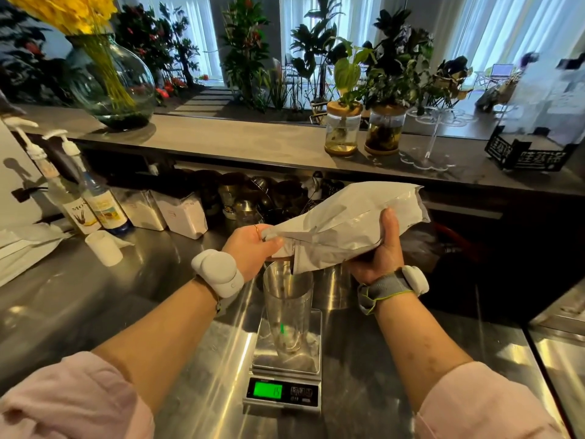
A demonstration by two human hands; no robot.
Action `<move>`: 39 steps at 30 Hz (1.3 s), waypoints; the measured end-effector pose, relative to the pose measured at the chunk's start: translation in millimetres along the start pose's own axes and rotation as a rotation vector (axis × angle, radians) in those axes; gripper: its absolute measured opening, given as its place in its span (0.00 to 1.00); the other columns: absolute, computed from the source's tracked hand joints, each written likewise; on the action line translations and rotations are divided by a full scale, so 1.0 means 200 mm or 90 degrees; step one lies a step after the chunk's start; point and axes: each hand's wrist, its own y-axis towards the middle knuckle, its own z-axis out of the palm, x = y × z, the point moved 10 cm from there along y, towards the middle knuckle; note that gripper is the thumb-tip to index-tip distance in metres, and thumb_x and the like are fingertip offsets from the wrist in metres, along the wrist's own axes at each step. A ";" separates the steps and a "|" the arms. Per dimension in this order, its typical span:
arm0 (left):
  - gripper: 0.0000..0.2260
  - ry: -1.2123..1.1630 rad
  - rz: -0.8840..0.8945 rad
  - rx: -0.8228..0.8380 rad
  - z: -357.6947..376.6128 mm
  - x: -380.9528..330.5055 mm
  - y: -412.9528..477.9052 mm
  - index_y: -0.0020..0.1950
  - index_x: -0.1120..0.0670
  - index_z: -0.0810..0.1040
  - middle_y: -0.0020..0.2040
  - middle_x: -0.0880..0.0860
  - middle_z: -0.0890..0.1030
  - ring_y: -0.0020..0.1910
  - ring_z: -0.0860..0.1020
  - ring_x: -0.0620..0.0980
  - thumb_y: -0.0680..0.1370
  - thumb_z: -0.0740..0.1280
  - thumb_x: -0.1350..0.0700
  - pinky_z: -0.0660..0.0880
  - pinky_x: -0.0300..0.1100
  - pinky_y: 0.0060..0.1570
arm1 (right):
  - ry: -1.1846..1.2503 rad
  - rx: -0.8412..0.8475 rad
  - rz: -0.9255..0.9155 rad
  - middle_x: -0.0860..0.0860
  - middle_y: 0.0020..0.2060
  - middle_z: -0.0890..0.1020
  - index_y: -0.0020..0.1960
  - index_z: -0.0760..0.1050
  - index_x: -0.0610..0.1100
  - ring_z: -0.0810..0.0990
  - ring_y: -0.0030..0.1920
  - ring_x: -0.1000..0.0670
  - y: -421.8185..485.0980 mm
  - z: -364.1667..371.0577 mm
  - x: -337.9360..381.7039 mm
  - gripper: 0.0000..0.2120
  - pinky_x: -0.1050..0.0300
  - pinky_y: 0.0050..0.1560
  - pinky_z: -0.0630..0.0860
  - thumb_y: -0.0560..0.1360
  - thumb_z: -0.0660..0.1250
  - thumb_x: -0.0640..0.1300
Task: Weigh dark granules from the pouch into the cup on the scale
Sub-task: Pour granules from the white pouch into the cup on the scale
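A silvery-white pouch [345,223] is tilted mouth-down over a tall clear cup [287,308]. The cup stands on the platform of a small steel scale [286,365], whose green display [268,390] is lit. My left hand [251,248] pinches the pouch's lower, open end just above the cup's rim. My right hand [378,248] grips the pouch's body from below and holds its raised end up. A few dark granules lie at the bottom of the cup.
Two syrup pump bottles [95,201], white containers [180,213] and a small white cup [104,247] stand at the left of the steel counter [142,280]. A metal tumbler [335,286] sits right behind the scale. Dark jars line the back under a shelf [253,144] with plants.
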 end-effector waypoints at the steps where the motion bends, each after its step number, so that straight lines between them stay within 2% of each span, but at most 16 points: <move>1: 0.07 -0.005 0.003 0.003 0.00 0.00 0.00 0.42 0.49 0.80 0.49 0.59 0.84 0.51 0.81 0.57 0.76 0.65 0.60 0.76 0.54 0.59 | -0.002 0.006 -0.005 0.45 0.49 0.86 0.52 0.83 0.49 0.84 0.50 0.41 0.00 0.01 0.00 0.29 0.40 0.52 0.76 0.53 0.76 0.61; 3: 0.08 -0.008 0.007 0.004 0.01 0.00 -0.01 0.42 0.48 0.80 0.47 0.57 0.84 0.50 0.81 0.56 0.76 0.65 0.61 0.76 0.53 0.58 | -0.009 0.006 -0.019 0.46 0.49 0.86 0.51 0.83 0.50 0.84 0.49 0.42 -0.01 0.02 0.01 0.30 0.40 0.53 0.76 0.51 0.78 0.60; 6: 0.08 -0.007 0.016 0.002 0.01 -0.01 -0.01 0.44 0.48 0.78 0.45 0.53 0.82 0.46 0.80 0.49 0.77 0.63 0.61 0.76 0.43 0.52 | -0.011 -0.026 -0.031 0.46 0.52 0.84 0.64 0.75 0.49 0.80 0.55 0.41 -0.01 0.00 0.03 0.27 0.39 0.56 0.74 0.68 0.66 0.59; 7: 0.08 -0.007 0.017 0.003 0.02 -0.02 -0.02 0.44 0.48 0.78 0.45 0.51 0.82 0.45 0.80 0.47 0.77 0.63 0.61 0.76 0.42 0.52 | -0.009 -0.029 -0.031 0.46 0.52 0.84 0.65 0.73 0.49 0.80 0.56 0.41 -0.01 0.00 0.04 0.26 0.38 0.57 0.74 0.71 0.63 0.59; 11: 0.10 -0.016 0.007 0.006 0.02 0.00 -0.02 0.43 0.45 0.78 0.46 0.52 0.83 0.50 0.81 0.52 0.77 0.63 0.60 0.76 0.49 0.58 | -0.017 -0.035 -0.034 0.46 0.51 0.85 0.66 0.72 0.48 0.81 0.54 0.42 -0.01 0.00 0.04 0.24 0.39 0.57 0.75 0.73 0.61 0.58; 14: 0.10 -0.016 0.007 0.005 0.02 0.02 -0.01 0.43 0.45 0.78 0.49 0.55 0.83 0.52 0.80 0.55 0.76 0.64 0.60 0.75 0.54 0.60 | -0.021 -0.035 -0.042 0.47 0.49 0.85 0.67 0.72 0.48 0.85 0.48 0.44 -0.02 0.00 0.05 0.24 0.43 0.48 0.80 0.74 0.61 0.57; 16: 0.09 -0.019 0.010 0.008 0.02 0.03 0.00 0.44 0.46 0.78 0.47 0.54 0.83 0.52 0.80 0.56 0.76 0.64 0.60 0.75 0.55 0.60 | -0.015 -0.023 -0.044 0.47 0.46 0.86 0.63 0.73 0.47 0.86 0.45 0.45 -0.02 0.01 0.06 0.21 0.45 0.40 0.81 0.75 0.60 0.56; 20: 0.10 -0.034 0.002 0.006 0.02 0.05 0.00 0.43 0.46 0.78 0.46 0.53 0.82 0.52 0.80 0.57 0.76 0.64 0.61 0.74 0.56 0.61 | -0.012 0.000 -0.033 0.47 0.44 0.86 0.59 0.75 0.48 0.86 0.43 0.46 -0.03 0.04 0.06 0.17 0.46 0.38 0.82 0.76 0.58 0.55; 24: 0.10 -0.042 -0.011 0.007 0.02 0.07 0.00 0.43 0.46 0.78 0.48 0.55 0.83 0.53 0.80 0.56 0.76 0.63 0.61 0.75 0.55 0.60 | -0.030 0.000 -0.030 0.47 0.47 0.86 0.65 0.72 0.47 0.86 0.45 0.45 -0.02 0.04 0.05 0.22 0.45 0.40 0.82 0.75 0.61 0.56; 27: 0.09 -0.053 -0.013 0.011 0.02 0.09 0.01 0.44 0.47 0.78 0.50 0.56 0.83 0.53 0.81 0.56 0.76 0.64 0.61 0.75 0.57 0.60 | -0.042 0.002 -0.044 0.47 0.49 0.85 0.68 0.70 0.48 0.84 0.49 0.45 -0.02 0.04 0.05 0.27 0.43 0.45 0.81 0.71 0.65 0.56; 30: 0.09 -0.051 -0.019 0.005 0.02 0.11 0.01 0.44 0.46 0.78 0.48 0.54 0.83 0.53 0.80 0.56 0.76 0.64 0.61 0.74 0.55 0.61 | -0.055 0.026 -0.054 0.47 0.51 0.85 0.63 0.74 0.49 0.84 0.51 0.44 -0.01 0.06 0.06 0.35 0.40 0.51 0.80 0.59 0.77 0.58; 32: 0.10 -0.051 -0.017 0.002 0.02 0.11 0.01 0.44 0.45 0.77 0.46 0.52 0.82 0.53 0.80 0.55 0.76 0.63 0.61 0.74 0.54 0.61 | -0.054 0.039 -0.055 0.47 0.50 0.86 0.60 0.75 0.50 0.84 0.50 0.45 0.00 0.07 0.06 0.40 0.40 0.51 0.79 0.50 0.81 0.58; 39: 0.08 -0.074 -0.031 0.006 0.03 0.13 0.02 0.46 0.48 0.78 0.48 0.53 0.82 0.53 0.81 0.54 0.76 0.64 0.61 0.75 0.53 0.60 | -0.039 0.039 -0.057 0.49 0.47 0.86 0.57 0.75 0.51 0.85 0.47 0.46 0.00 0.08 0.06 0.39 0.44 0.45 0.81 0.49 0.81 0.57</move>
